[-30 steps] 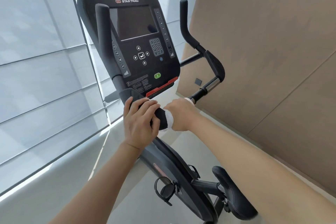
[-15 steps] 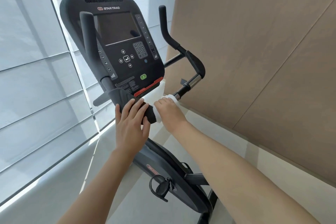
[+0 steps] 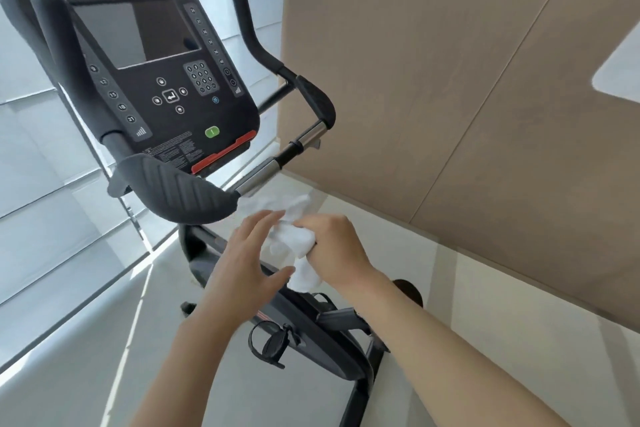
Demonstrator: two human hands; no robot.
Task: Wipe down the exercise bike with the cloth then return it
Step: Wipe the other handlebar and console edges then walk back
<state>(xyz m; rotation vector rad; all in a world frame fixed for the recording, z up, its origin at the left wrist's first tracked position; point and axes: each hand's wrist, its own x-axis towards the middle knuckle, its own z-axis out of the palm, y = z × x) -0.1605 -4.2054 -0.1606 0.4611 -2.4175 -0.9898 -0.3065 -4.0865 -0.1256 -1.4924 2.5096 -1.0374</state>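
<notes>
My right hand (image 3: 334, 248) is curled around the bunched white cloth (image 3: 294, 239), gripping it in the air just below the near end of the exercise bike's (image 3: 311, 333) left handlebar pad (image 3: 176, 192), clear of it. My left hand (image 3: 249, 253) is spread, fingers straight and loose, its fingertips at the cloth's left side; whether they quite touch it is blurred. There is open air between my hands and the console (image 3: 152, 69) above. The chrome bar (image 3: 263, 173) runs up to the right toward the tan wall (image 3: 450, 80). Window blinds (image 3: 31, 184) close off the left. A pedal (image 3: 272, 345) hangs below my wrists over the pale floor (image 3: 86, 357).
</notes>
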